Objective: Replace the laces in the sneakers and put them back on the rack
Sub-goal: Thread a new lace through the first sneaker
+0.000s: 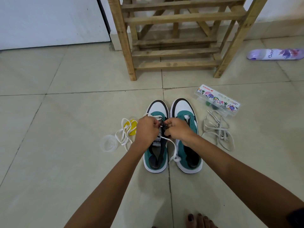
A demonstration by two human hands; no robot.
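We see both hands meeting over the left sneaker (156, 145), directly beneath them on the floor. Our left hand (146, 130) has its fingers curled, pinching a strand of the white lace (172, 145) near the eyelets. Our right hand (177, 130) is curled too, its fingertips gripping at the same spot on the shoe's tongue area; what exactly it pinches is too small to tell. The lace trails from the hands back toward us, looping between the two shoes. The right sneaker (187, 112) stands just beside the right hand, touching or nearly touching the left shoe, toes pointing away from us.

To the left of the left hand lie another loop of white lace, a yellow lid (131, 125) and a clear round cup (109, 143). To the right of the right hand lies a heap of greyish laces (217, 129), and just beyond it a clear plastic box (217, 100) with a flowered label.

Beyond the hands stands the wooden rack (179, 38) on the pale tiled floor (65, 112), against a white wall. Far right of it a purple spray can (276, 54) lies on its side. Toes of a bare foot (199, 220) show nearest to us.
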